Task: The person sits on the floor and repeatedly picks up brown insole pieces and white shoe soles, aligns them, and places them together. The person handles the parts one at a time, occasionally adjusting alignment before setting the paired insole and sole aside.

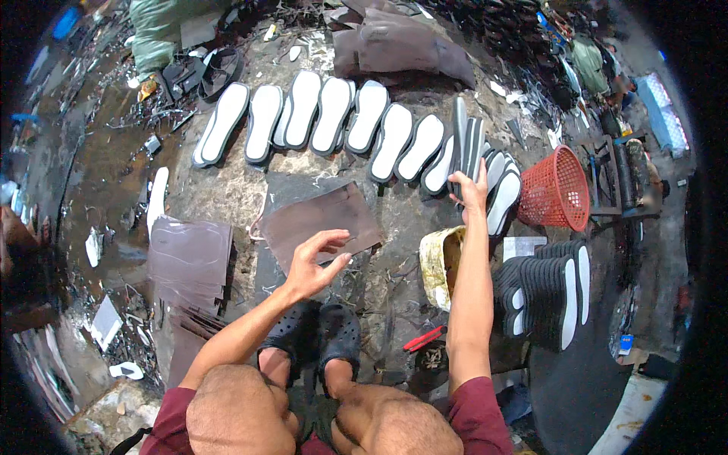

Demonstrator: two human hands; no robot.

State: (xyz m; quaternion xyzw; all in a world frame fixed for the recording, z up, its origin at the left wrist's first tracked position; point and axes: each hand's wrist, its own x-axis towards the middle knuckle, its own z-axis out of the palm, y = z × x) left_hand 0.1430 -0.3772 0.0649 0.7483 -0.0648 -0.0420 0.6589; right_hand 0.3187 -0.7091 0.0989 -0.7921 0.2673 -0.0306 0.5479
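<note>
My right hand (472, 191) reaches forward and grips a few dark shoe soles (468, 136) held on edge, at the right end of a curved row. White-topped soles (302, 110) with dark rims make up that row, several of them side by side on the ground. Over a brown sheet (326, 220) hovers my left hand (309, 267), fingers apart and nothing in it. The sheet lies flat on a dark board (274, 277) in front of my feet. More white-topped soles (506, 196) lean together just right of my right hand.
A red mesh basket (560, 188) and a stained yellowish container (432, 265) stand to the right. Nearby are stacked black-and-white soles (538, 296) and a red-handled tool (425, 339). Stacked brown sheets (189, 262) lie left; a folded brown pile (402, 47) lies beyond the row.
</note>
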